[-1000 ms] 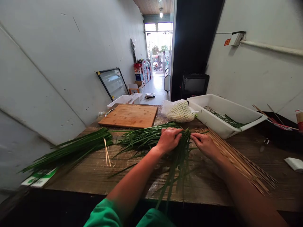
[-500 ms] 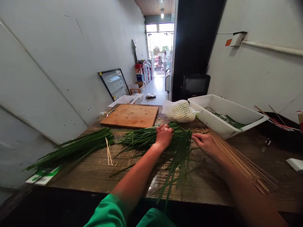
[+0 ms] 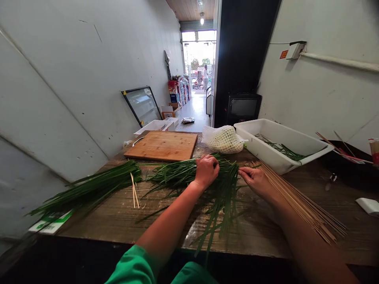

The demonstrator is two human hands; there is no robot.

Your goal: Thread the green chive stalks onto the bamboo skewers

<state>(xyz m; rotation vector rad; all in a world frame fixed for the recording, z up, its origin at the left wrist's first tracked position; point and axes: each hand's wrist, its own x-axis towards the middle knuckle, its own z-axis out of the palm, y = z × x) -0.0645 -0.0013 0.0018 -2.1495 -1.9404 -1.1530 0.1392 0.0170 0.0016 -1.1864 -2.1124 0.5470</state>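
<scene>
Long green garlic chives lie across the middle of the wooden table. My left hand is closed over their right end, with its fingertips mostly hidden. To its right, a bunch of chives bends down toward the table's front edge. My right hand pinches the top right edge of this hanging bunch between thumb and fingers. Whether a skewer runs inside the pinch cannot be seen. Many thin bamboo skewers lie beside and beneath my right forearm.
Another chive bundle lies at left, near several short sticks. A wooden cutting board, a foam-netted item and a white tub holding some chives stand along the back. A dark container sits at right.
My left hand has turned slightly and its fingers have shifted a little to the right. My right hand keeps its pinch at nearly the same spot. The view has shifted slightly.
</scene>
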